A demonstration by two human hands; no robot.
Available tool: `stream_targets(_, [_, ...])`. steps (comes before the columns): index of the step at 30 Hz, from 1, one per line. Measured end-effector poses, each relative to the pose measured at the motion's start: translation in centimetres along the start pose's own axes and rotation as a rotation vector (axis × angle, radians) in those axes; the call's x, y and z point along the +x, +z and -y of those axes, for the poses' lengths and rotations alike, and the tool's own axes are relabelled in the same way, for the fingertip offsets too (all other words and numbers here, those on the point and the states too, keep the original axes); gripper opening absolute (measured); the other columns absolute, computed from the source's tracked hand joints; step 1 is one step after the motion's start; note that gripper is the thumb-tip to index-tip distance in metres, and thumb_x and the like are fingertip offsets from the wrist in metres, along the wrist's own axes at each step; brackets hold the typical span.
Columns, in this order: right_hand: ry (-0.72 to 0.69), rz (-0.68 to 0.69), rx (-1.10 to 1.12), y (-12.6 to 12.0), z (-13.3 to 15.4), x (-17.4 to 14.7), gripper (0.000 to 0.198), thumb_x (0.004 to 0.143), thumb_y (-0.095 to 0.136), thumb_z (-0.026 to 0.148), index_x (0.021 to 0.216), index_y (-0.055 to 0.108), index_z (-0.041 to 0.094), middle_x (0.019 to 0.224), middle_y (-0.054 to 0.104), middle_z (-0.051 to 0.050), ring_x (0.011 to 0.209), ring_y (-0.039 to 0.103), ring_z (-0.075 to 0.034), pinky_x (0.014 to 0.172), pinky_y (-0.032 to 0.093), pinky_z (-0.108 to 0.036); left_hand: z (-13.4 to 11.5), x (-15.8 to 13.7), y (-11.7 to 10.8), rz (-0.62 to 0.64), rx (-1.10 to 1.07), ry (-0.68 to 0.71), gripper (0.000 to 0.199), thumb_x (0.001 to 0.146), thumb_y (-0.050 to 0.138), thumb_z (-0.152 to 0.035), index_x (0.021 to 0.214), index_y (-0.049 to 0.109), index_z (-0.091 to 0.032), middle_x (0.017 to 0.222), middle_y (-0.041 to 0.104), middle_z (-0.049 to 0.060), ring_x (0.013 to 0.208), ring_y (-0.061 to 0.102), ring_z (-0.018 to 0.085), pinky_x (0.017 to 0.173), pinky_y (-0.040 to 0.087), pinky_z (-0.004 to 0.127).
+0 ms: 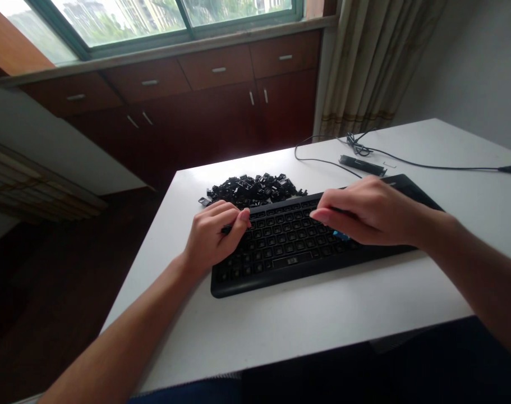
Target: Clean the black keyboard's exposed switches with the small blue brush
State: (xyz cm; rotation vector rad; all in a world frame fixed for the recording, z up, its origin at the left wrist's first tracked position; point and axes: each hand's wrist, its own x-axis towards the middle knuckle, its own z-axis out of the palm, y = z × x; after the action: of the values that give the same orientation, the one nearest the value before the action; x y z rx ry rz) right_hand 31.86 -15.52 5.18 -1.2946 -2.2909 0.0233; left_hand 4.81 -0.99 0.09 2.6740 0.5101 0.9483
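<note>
Head view, what do you see?

— I see a black keyboard (305, 247) lying on the white worktop (280, 331). Most of its key caps are off. They sit in a black pile (255, 189) just behind the keyboard, near its left end.

— What are the hands doing?

— The left hand (215, 238) rests on the left end of the keyboard. Its fingers are curled in, thumb against the first finger. I think it pinches something small and dark, but I cannot tell what. The right hand (364, 216) lies over the right half, fingers bent down together. A bit of blue peeks out from under it. I cannot tell if it holds that.

— Which step is this?

— I judge it is work on the bare keys, one spot at a time, with the left hand at the left end.

— What does the next move need?

— A small, careful pinch, straight over one key spot, while the other hand keeps the keyboard from sliding.

— Anything else there?

— A thin black cable (427, 164) lies behind, by the curtain (364, 67).
</note>
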Motion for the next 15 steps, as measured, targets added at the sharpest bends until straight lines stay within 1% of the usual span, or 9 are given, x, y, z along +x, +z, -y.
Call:
stream_targets(2, [-0.009,0.064,0.095,0.6,0.2,0.2,0.024,0.097,0.051,0.039,0.084,0.059,0.019,0.053,0.045,0.007,0.045,0.038,-0.007,0.049,0.027,-0.026,-0.1,0.1,0.0,0.002,0.007,0.005,0.025,0.094,0.055,-0.020,0.072,0.069,-0.020,0.072,0.066,0.002,0.067,0.059,0.013,0.068,0.049,0.031])
stream_targets(3, [-0.022,0.074,0.082,0.7,0.4,0.2,0.026,0.098,0.050,0.039,0.082,0.059,0.019,0.053,0.046,0.007,0.046,0.039,-0.008,0.050,0.026,-0.026,-0.1,0.1,0.0,0.003,0.011,0.004,0.026,0.094,0.055,-0.021,0.072,0.069,-0.020,0.072,0.066,0.002,0.067,0.059,0.014,0.067,0.049,0.031])
stream_targets(6, [-0.082,0.021,-0.133,0.4,0.9,0.1,0.036,0.098,0.046,0.036,0.068,0.052,0.020,0.051,0.044,0.005,0.045,0.036,-0.009,0.050,0.024,-0.029,0.0,0.2,0.0,0.003,0.023,0.000,0.028,0.095,0.053,-0.025,0.072,0.069,-0.020,0.071,0.067,0.003,0.067,0.059,0.014,0.067,0.049,0.031])
stream_targets(8, [-0.111,-0.022,-0.280,-0.2,1.4,-0.1,0.038,0.098,0.046,0.034,0.062,0.047,0.020,0.048,0.041,0.004,0.044,0.033,-0.010,0.051,0.023,-0.030,0.1,0.1,0.1,-0.002,0.027,-0.001,0.029,0.095,0.053,-0.026,0.072,0.069,-0.020,0.070,0.067,0.003,0.066,0.059,0.014,0.067,0.049,0.031])
stream_targets(11, [-0.088,0.007,-0.374,-0.5,2.2,-0.2,0.039,0.097,0.044,0.032,0.060,0.045,0.020,0.045,0.041,0.004,0.042,0.031,-0.011,0.050,0.023,-0.032,0.3,0.0,0.1,0.012,0.034,0.000,0.030,0.095,0.054,-0.027,0.069,0.068,-0.020,0.065,0.065,0.002,0.061,0.057,0.014,0.063,0.048,0.031])
stream_targets(13, [-0.031,0.063,-0.305,-0.1,2.6,-0.1,0.041,0.099,0.042,0.033,0.060,0.047,0.020,0.044,0.042,0.004,0.040,0.030,-0.010,0.049,0.022,-0.031,0.4,-0.1,0.1,0.025,0.044,-0.003,0.031,0.094,0.055,-0.026,0.067,0.068,-0.020,0.062,0.063,0.002,0.058,0.055,0.013,0.061,0.046,0.030])
stream_targets(15, [0.025,0.093,-0.051,0.7,2.8,0.2,0.040,0.101,0.039,0.035,0.067,0.052,0.019,0.046,0.046,0.004,0.039,0.035,-0.009,0.046,0.025,-0.029,0.4,-0.1,0.1,0.028,0.055,-0.002,0.029,0.093,0.056,-0.024,0.068,0.069,-0.020,0.062,0.062,0.002,0.057,0.054,0.013,0.061,0.046,0.030])
